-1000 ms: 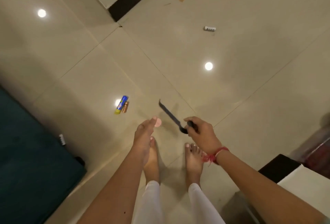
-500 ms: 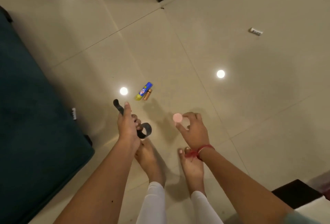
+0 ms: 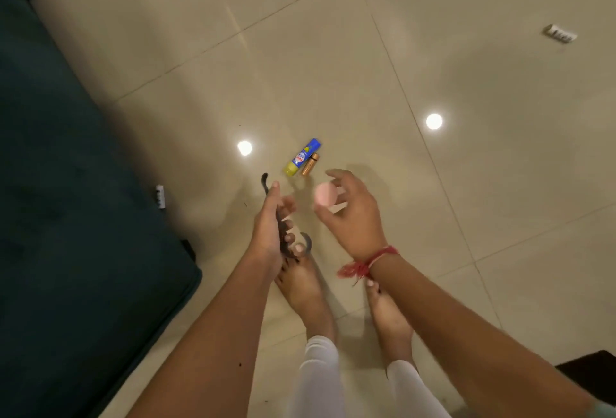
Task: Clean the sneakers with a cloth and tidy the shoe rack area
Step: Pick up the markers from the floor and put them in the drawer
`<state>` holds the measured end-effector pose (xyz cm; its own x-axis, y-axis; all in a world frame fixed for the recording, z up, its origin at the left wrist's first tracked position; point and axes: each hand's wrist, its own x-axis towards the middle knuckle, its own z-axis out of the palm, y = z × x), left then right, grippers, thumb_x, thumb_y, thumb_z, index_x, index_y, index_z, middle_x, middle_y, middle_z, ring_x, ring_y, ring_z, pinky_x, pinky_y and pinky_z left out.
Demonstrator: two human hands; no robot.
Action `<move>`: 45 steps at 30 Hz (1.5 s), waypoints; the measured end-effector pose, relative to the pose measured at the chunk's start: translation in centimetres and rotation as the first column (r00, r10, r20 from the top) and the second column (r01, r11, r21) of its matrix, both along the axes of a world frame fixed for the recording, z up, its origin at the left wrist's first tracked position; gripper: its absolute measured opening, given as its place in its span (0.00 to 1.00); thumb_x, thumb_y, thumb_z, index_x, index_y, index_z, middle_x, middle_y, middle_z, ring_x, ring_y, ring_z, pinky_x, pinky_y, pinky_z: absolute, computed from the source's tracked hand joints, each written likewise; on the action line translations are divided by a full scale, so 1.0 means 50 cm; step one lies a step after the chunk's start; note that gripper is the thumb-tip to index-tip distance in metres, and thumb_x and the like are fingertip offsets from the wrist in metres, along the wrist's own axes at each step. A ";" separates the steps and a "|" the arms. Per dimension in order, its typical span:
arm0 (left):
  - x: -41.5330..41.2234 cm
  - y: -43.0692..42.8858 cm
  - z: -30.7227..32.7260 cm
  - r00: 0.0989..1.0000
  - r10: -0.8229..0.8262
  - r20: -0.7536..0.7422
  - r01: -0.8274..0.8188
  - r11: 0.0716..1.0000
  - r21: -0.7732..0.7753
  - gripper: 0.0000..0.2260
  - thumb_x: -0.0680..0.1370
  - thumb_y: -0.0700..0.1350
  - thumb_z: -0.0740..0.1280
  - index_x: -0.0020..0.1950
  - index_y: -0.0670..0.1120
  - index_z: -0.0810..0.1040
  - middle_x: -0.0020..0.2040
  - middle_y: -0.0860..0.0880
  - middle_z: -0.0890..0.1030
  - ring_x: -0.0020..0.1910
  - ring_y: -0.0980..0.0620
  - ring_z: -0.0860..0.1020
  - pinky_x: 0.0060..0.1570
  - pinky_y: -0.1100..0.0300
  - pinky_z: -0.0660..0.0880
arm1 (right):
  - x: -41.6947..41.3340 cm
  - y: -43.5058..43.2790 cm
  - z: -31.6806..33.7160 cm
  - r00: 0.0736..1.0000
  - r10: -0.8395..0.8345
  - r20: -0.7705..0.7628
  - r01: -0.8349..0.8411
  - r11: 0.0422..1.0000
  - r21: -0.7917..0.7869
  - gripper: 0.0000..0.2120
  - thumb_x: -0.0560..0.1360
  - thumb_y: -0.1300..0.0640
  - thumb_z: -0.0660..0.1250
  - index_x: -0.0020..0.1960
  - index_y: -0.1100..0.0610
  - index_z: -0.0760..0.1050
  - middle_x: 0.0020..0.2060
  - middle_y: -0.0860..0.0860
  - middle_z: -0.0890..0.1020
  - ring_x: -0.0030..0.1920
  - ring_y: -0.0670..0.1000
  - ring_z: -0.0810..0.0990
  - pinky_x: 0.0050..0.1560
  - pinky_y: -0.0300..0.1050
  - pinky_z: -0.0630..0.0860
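I look straight down at a beige tiled floor (image 3: 466, 217) and my bare feet. My left hand (image 3: 271, 227) is shut on a curved black strap-like piece (image 3: 265, 180) whose ends stick out above and below the fist. My right hand (image 3: 350, 210) holds a small round pink object (image 3: 325, 194) in its fingertips. Just ahead of both hands a blue-and-yellow tube (image 3: 301, 157) and a small copper-coloured cylinder (image 3: 310, 164) lie side by side on the floor. No sneakers, cloth or shoe rack are in view.
A dark teal sofa or mattress (image 3: 66, 184) fills the left side, with a small white object (image 3: 160, 196) at its edge. Another small white item (image 3: 561, 34) lies far right. A dark box corner (image 3: 590, 371) shows at lower right.
A second ago the right hand held the black strap and the left the pink object; they have swapped. Both hands now reach closer to the tube and cylinder, and the view has shifted left.
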<state>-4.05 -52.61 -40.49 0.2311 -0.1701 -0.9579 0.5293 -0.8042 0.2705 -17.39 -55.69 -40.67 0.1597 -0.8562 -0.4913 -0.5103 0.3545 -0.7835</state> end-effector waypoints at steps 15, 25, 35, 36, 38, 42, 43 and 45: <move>0.106 -0.004 -0.069 0.981 0.174 0.089 -0.160 0.977 -0.144 0.05 0.77 0.39 0.64 0.42 0.45 0.71 0.32 0.49 0.71 0.25 0.55 0.72 0.24 0.65 0.69 | 0.075 -0.089 -0.096 0.905 0.290 -0.311 -0.362 0.908 -0.209 0.22 0.69 0.69 0.61 0.61 0.57 0.75 0.57 0.55 0.75 0.53 0.59 0.75 0.54 0.51 0.73; 0.110 0.013 -0.080 0.978 0.182 0.100 -0.168 0.977 -0.132 0.06 0.76 0.38 0.68 0.49 0.48 0.76 0.37 0.51 0.73 0.28 0.57 0.69 0.24 0.67 0.67 | 0.084 -0.219 -0.197 0.497 0.652 -0.573 -0.827 0.556 -0.084 0.16 0.75 0.68 0.59 0.60 0.57 0.73 0.53 0.56 0.73 0.53 0.60 0.71 0.47 0.50 0.70; 0.104 -0.027 -0.067 0.951 0.308 -0.028 -0.309 0.937 -0.165 0.17 0.66 0.59 0.73 0.37 0.49 0.72 0.31 0.52 0.72 0.28 0.53 0.73 0.33 0.61 0.72 | 0.166 -0.003 0.003 0.936 0.313 0.163 -0.320 0.947 0.021 0.12 0.71 0.62 0.69 0.54 0.55 0.79 0.46 0.50 0.83 0.46 0.48 0.80 0.48 0.43 0.77; 0.105 -0.028 -0.071 0.945 0.327 -0.009 -0.326 0.936 -0.131 0.13 0.70 0.54 0.70 0.35 0.48 0.70 0.28 0.52 0.70 0.25 0.54 0.71 0.30 0.62 0.70 | 0.165 0.010 0.004 0.927 0.335 0.169 -0.344 0.939 0.022 0.14 0.72 0.63 0.68 0.56 0.55 0.79 0.48 0.52 0.82 0.47 0.50 0.80 0.50 0.47 0.77; 0.109 -0.029 -0.076 0.930 0.366 0.039 -0.360 0.927 -0.104 0.08 0.75 0.44 0.65 0.37 0.48 0.72 0.27 0.53 0.70 0.22 0.55 0.68 0.26 0.66 0.67 | 0.147 0.007 -0.009 0.930 0.343 0.133 -0.336 0.939 -0.071 0.13 0.73 0.63 0.64 0.56 0.55 0.79 0.48 0.53 0.82 0.47 0.54 0.80 0.50 0.51 0.77; 0.131 -0.014 -0.087 0.945 0.319 0.078 -0.310 0.944 -0.112 0.06 0.76 0.38 0.62 0.45 0.48 0.75 0.28 0.52 0.71 0.25 0.55 0.70 0.25 0.67 0.67 | 0.073 -0.049 -0.094 0.854 0.369 -0.367 -0.461 0.864 -0.204 0.23 0.68 0.70 0.62 0.61 0.55 0.75 0.57 0.56 0.75 0.53 0.59 0.75 0.53 0.53 0.75; 0.135 -0.008 -0.091 0.945 0.318 0.076 -0.309 0.945 -0.111 0.06 0.76 0.38 0.62 0.46 0.48 0.75 0.28 0.52 0.71 0.25 0.55 0.70 0.25 0.67 0.67 | 0.057 -0.063 -0.119 0.771 0.430 -0.469 -0.561 0.808 -0.181 0.25 0.67 0.70 0.62 0.61 0.55 0.74 0.59 0.56 0.74 0.54 0.60 0.73 0.53 0.54 0.75; 0.136 0.003 -0.095 0.946 0.315 0.073 -0.307 0.946 -0.103 0.07 0.76 0.37 0.61 0.46 0.48 0.75 0.28 0.52 0.71 0.25 0.55 0.69 0.24 0.67 0.67 | 0.035 -0.088 -0.162 0.646 0.554 -0.525 -0.720 0.671 -0.177 0.22 0.66 0.72 0.65 0.55 0.55 0.77 0.56 0.56 0.77 0.52 0.62 0.74 0.48 0.55 0.77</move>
